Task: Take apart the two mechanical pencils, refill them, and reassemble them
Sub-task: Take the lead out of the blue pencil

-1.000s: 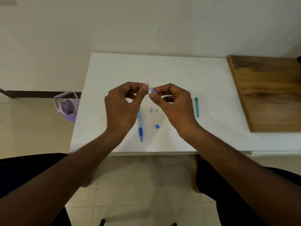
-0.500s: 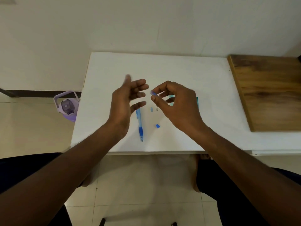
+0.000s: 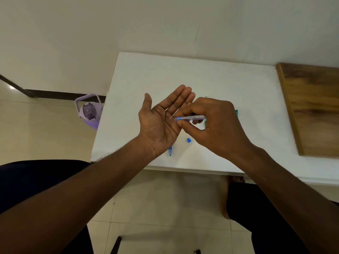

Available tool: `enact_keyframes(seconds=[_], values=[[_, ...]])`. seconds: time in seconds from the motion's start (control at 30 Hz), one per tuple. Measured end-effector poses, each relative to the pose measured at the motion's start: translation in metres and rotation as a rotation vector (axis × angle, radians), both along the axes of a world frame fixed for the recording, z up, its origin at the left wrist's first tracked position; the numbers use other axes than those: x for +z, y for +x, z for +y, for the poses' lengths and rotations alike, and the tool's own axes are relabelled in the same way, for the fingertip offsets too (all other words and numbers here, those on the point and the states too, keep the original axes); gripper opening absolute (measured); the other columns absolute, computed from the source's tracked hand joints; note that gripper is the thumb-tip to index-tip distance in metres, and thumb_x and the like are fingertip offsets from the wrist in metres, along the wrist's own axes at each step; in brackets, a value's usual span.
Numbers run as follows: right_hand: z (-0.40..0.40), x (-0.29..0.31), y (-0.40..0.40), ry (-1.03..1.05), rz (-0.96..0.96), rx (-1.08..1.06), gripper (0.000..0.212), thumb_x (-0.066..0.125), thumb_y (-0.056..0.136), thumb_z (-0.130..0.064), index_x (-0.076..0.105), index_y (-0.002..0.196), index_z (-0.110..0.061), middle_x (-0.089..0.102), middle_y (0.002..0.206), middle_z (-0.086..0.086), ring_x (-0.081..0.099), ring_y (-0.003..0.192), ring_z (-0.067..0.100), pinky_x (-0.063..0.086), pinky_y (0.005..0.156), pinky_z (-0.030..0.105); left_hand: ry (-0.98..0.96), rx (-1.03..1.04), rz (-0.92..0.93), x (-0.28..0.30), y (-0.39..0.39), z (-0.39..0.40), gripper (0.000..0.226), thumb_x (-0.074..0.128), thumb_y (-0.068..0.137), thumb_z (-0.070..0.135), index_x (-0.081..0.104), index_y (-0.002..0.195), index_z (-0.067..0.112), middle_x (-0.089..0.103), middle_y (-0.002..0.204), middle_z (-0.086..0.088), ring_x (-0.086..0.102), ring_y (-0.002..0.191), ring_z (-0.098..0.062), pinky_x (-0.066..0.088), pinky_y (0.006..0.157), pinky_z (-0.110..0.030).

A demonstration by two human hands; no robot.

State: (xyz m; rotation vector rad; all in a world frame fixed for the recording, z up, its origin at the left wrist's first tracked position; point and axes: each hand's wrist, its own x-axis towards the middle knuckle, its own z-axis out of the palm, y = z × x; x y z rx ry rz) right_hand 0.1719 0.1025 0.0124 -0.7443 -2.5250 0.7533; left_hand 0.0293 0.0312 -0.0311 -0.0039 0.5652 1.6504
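Over the white table (image 3: 201, 74), right hand (image 3: 216, 125) pinches a clear, blue-tipped tube (image 3: 190, 117).

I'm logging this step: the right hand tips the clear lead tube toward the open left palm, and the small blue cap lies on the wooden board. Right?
Not quite. The head view shows the small blue cap on the white table, not the wooden board. The right hand does tip the clear lead tube toward the open left hand.
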Motion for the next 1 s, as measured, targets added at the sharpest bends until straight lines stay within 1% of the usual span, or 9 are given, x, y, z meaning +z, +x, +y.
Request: enact_keyframes(seconds=[0.2, 0.3, 0.47, 0.53, 0.67, 0.77, 0.83, 0.9, 1.0], values=[[0.001, -0.002, 0.001, 0.004, 0.007, -0.021, 0.017, 0.084, 0.09, -0.028, 0.082, 0.103, -0.017, 0.079, 0.091, -0.005, 0.065, 0.072, 0.007, 0.053, 0.076, 0.016, 0.01, 0.018, 0.026, 0.006, 0.001, 0.001, 0.087, 0.019, 0.104, 0.069, 0.059, 0.14, 0.0, 0.069, 0.136, -0.017, 0.069, 0.123, -0.03, 0.048, 0.113, -0.047], [0.001, -0.004, 0.002, -0.05, 0.046, -0.049, 0.016, 0.083, 0.09, -0.029, 0.082, 0.103, -0.019, 0.074, 0.091, -0.013, 0.063, 0.071, -0.004, 0.048, 0.076, 0.004, 0.029, 0.02, 0.049, 0.01, -0.001, 0.002, 0.089, 0.019, 0.103, 0.071, 0.054, 0.145, 0.0, 0.063, 0.145, -0.017, 0.065, 0.13, -0.03, 0.044, 0.118, -0.045], [0.002, -0.007, -0.002, -0.216, 0.11, -0.119, 0.02, 0.081, 0.092, -0.029, 0.081, 0.108, -0.017, 0.08, 0.097, -0.006, 0.071, 0.08, 0.004, 0.053, 0.077, 0.007, 0.089, 0.005, 0.066, 0.015, -0.005, 0.004, 0.101, 0.016, 0.098, 0.08, 0.043, 0.156, 0.002, 0.052, 0.157, -0.018, 0.049, 0.147, -0.03, 0.035, 0.125, -0.047], [0.001, -0.008, -0.005, -0.266, 0.129, -0.14, 0.022, 0.081, 0.092, -0.029, 0.081, 0.109, -0.015, 0.081, 0.099, -0.005, 0.075, 0.085, 0.009, 0.058, 0.08, 0.014, 0.09, -0.007, 0.077, 0.015, -0.006, 0.005, 0.103, 0.015, 0.097, 0.081, 0.041, 0.157, 0.002, 0.051, 0.158, -0.017, 0.047, 0.149, -0.031, 0.035, 0.125, -0.046], [0.003, -0.01, -0.007, -0.306, 0.146, -0.16, 0.022, 0.081, 0.093, -0.028, 0.08, 0.109, -0.014, 0.081, 0.1, -0.002, 0.076, 0.09, 0.014, 0.063, 0.086, 0.03, 0.074, -0.014, 0.074, 0.013, -0.005, 0.005, 0.102, 0.015, 0.096, 0.081, 0.045, 0.155, 0.003, 0.052, 0.157, -0.017, 0.048, 0.147, -0.031, 0.033, 0.126, -0.048], [0.006, -0.009, -0.007, -0.314, 0.195, -0.18, 0.019, 0.081, 0.092, -0.028, 0.08, 0.107, -0.015, 0.081, 0.098, -0.004, 0.077, 0.09, 0.013, 0.064, 0.084, 0.029, -0.004, -0.012, 0.123, 0.014, -0.009, 0.004, 0.094, 0.022, 0.098, 0.078, 0.056, 0.146, 0.005, 0.061, 0.149, -0.016, 0.057, 0.139, -0.031, 0.033, 0.126, -0.047], [0.009, -0.007, -0.005, -0.31, 0.231, -0.196, 0.016, 0.081, 0.093, -0.027, 0.081, 0.105, -0.017, 0.081, 0.096, -0.006, 0.076, 0.089, 0.01, 0.062, 0.08, 0.022, -0.121, 0.014, 0.251, 0.015, -0.009, 0.003, 0.077, 0.034, 0.102, 0.07, 0.068, 0.134, 0.008, 0.072, 0.134, -0.012, 0.068, 0.124, -0.028, 0.048, 0.116, -0.043], [0.013, -0.006, -0.003, -0.321, 0.253, -0.218, 0.014, 0.08, 0.093, -0.026, 0.08, 0.106, -0.02, 0.079, 0.096, -0.011, 0.075, 0.09, 0.004, 0.059, 0.08, 0.015, -0.279, 0.1, 0.573, 0.015, -0.005, 0.002, 0.05, 0.049, 0.106, 0.054, 0.077, 0.116, 0.014, 0.08, 0.11, -0.005, 0.076, 0.099, -0.02, 0.063, 0.088, -0.034], [0.017, -0.004, -0.001, -0.343, 0.284, -0.26, 0.011, 0.079, 0.094, -0.025, 0.078, 0.105, -0.026, 0.077, 0.096, -0.019, 0.074, 0.09, 0.001, 0.056, 0.08, 0.011, -0.359, 0.254, 0.985, 0.011, -0.001, -0.002, 0.027, 0.063, 0.104, 0.039, 0.079, 0.101, 0.018, 0.079, 0.09, 0.0, 0.073, 0.079, -0.013, 0.059, 0.07, -0.026]])
